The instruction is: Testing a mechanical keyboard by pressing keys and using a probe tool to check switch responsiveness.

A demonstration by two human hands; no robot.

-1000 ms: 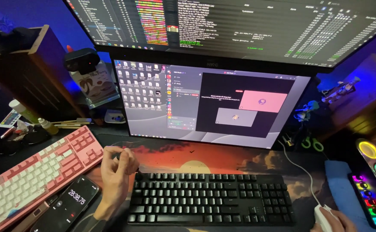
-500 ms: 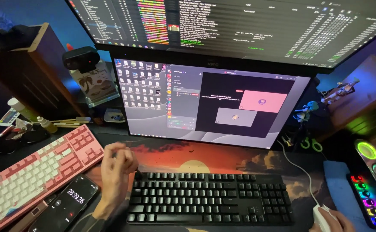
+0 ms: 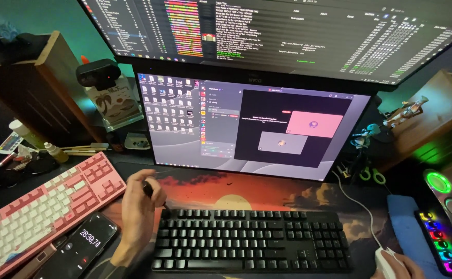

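Now left hand point(image 3: 140, 206) lifted slightly off black keyboard point(image 3: 251, 240) corner versus moment ago, grip pinched narrow on small dark pen-like thing point(image 3: 148, 190), near pink keyboard point(image 3: 40, 206). Right hand point(image 3: 404, 266) on white mouse point(image 3: 386, 261), grip unclear at frame edge. Phone point(image 3: 78, 247) timer running on desk point(image 3: 267, 194).

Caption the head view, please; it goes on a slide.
Left hand pinches a small dark tool at black keyboard; right hand on white mouse.
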